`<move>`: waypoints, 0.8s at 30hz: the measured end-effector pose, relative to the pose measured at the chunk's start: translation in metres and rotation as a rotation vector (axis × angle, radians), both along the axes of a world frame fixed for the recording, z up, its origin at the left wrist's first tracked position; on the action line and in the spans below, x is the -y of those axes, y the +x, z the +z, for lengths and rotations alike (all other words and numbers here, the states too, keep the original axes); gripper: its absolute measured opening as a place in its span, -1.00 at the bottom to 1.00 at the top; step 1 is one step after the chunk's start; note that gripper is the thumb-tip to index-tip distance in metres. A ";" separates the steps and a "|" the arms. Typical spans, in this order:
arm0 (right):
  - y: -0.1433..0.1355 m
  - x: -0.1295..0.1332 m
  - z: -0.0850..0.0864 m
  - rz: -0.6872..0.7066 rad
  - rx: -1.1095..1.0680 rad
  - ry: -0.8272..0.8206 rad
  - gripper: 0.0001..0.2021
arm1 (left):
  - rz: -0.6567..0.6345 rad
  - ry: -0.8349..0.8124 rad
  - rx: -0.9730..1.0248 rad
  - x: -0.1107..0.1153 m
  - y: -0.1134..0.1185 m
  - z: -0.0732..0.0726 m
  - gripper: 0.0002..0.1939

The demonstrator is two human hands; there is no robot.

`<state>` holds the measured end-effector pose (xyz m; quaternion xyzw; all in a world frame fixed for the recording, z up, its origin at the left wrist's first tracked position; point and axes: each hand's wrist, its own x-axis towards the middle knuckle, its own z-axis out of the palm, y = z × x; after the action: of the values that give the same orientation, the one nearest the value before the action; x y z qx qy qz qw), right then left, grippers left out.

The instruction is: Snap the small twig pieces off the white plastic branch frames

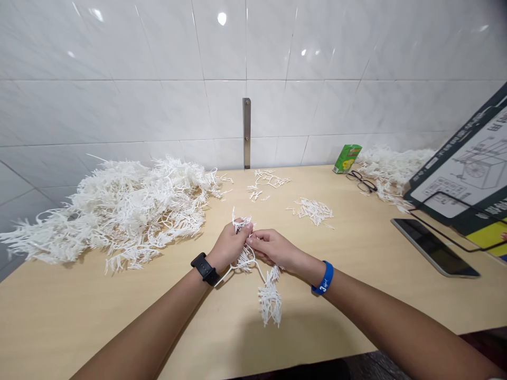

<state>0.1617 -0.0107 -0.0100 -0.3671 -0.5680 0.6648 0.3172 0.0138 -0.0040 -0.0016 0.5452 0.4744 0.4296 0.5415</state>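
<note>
A white branched plastic piece [246, 258] with many thin prongs is at the middle of the table. My left hand [228, 244], with a black watch at the wrist, is closed on its upper part. The fingertips of my right hand [273, 247], with a blue wristband behind it, are pinched together against the same piece, touching it beside my left thumb. One pronged end [270, 301] of the white plastic hangs down toward the table's front edge. The fingers partly hide where they meet the piece.
A large heap of white branched pieces [138, 206] covers the left back. Small loose white bits [315, 211] lie right of centre, with a few branches [269, 179] behind. Further right are a green box [347, 159], glasses [362, 182], a phone [433, 248] and a printed carton [471, 163].
</note>
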 end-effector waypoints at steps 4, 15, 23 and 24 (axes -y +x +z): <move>0.004 -0.003 0.001 0.012 -0.109 -0.024 -0.67 | -0.198 -0.251 0.256 0.001 -0.003 0.000 -0.57; 0.022 -0.014 0.005 -0.249 0.050 0.353 -0.78 | -0.197 -0.412 0.833 -0.010 -0.016 0.009 -0.81; 0.077 -0.059 0.012 -0.797 0.914 0.859 -0.83 | -0.040 -0.389 0.659 -0.010 -0.014 0.006 -0.80; 0.081 -0.061 0.010 -0.817 0.952 0.884 -0.83 | -0.016 -0.370 0.615 -0.010 -0.013 0.006 -0.79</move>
<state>0.2424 0.0508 0.0001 -0.6335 -0.6756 -0.0238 0.3764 0.0007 0.0057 0.0047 0.2868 0.3548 0.4762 0.7517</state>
